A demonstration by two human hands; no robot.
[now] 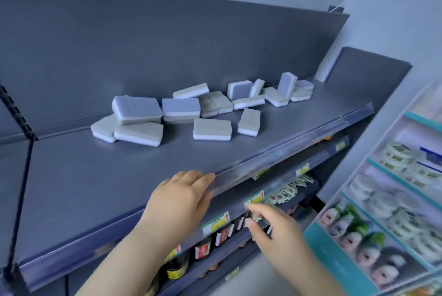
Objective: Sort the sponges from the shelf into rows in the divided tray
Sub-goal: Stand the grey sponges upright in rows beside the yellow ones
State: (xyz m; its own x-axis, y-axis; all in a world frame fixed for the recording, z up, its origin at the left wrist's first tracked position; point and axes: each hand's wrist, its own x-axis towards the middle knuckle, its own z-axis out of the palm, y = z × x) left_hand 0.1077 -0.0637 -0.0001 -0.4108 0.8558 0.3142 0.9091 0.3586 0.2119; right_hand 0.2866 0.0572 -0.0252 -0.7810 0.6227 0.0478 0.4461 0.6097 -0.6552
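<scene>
Several grey-and-white sponges [212,129] lie scattered and partly stacked on the dark grey shelf [95,176], from its middle to its far right end. My left hand [181,197] rests at the shelf's front edge, fingers extended over the clear price rail [287,149]. My right hand [270,228] hovers lower, in front of the shelf below, fingers loosely spread and holding nothing. No divided tray is in view.
The shelf below holds dark bottles [203,248], small packets [284,194] and yellow price tags. A teal-edged rack [382,212] with round tins and printed packages stands at the right. A black upright [21,176] bounds the shelf on the left.
</scene>
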